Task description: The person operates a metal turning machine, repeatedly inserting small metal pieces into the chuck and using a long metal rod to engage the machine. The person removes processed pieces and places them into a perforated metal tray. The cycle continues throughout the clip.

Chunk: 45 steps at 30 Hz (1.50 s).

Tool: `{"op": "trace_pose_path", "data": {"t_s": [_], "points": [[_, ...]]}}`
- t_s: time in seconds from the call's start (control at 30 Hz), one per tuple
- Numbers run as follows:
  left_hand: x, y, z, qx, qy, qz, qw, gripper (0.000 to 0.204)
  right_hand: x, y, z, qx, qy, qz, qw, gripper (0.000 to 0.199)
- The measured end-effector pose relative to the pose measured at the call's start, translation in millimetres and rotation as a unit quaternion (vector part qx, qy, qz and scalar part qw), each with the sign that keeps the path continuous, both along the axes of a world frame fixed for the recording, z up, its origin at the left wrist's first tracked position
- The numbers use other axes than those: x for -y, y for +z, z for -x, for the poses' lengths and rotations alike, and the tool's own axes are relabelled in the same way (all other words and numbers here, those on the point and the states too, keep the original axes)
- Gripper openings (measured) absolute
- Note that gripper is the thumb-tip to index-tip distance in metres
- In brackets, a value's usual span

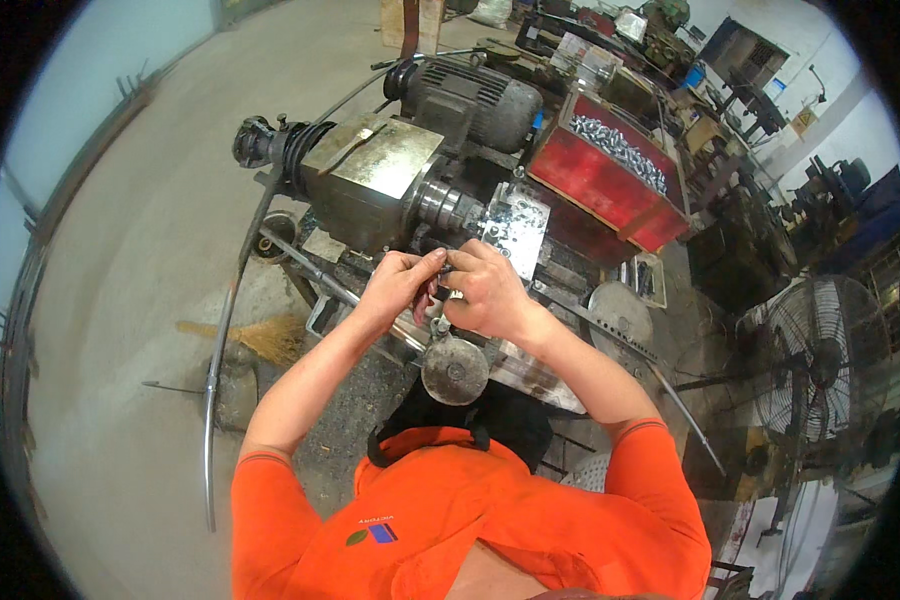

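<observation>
My left hand (398, 287) and my right hand (488, 290) meet in front of a small metal lathe. Both are closed, thumbs and fingertips pinched together around a small dark piece that I cannot make out. Just beyond my fingers is the lathe's round steel chuck (448, 206), beside a shiny metal tool block (515, 232). Below my hands, nearer to me, a round worn metal handwheel (455, 370) sticks out. Left of the chuck stands the boxy headstock (368, 172), with a thin strip lying on its top plate.
A red bin (610, 205) full of small metal parts (618, 150) stands beyond the lathe on the right. An electric motor (478, 100) sits at the back. Long metal rods (232, 330) slant along the left, near a straw broom (265, 338). A caged fan (815, 355) stands at the right.
</observation>
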<state>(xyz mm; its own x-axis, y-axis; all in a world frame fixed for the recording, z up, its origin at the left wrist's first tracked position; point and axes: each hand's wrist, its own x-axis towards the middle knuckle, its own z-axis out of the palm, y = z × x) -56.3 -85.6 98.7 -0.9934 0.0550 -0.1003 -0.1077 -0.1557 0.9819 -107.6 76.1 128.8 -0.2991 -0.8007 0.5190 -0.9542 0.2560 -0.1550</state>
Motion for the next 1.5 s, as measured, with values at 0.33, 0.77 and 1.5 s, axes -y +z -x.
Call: {"op": "trace_pose_path", "data": {"t_s": [0.33,0.77,1.5], "points": [[-9,2,13,0.005,0.014,-0.055,0.998,0.046,-19,6,8,0.065,0.026,0.061,0.996,0.024],[-14,2,15,0.01,-0.031,0.006,0.999,0.049,-25,2,6,0.161,0.031,0.029,0.986,0.026],[171,3,-80,-0.027,0.227,0.41,0.883,0.022,3,-37,109,0.08,-0.218,-0.19,0.954,0.024]]}}
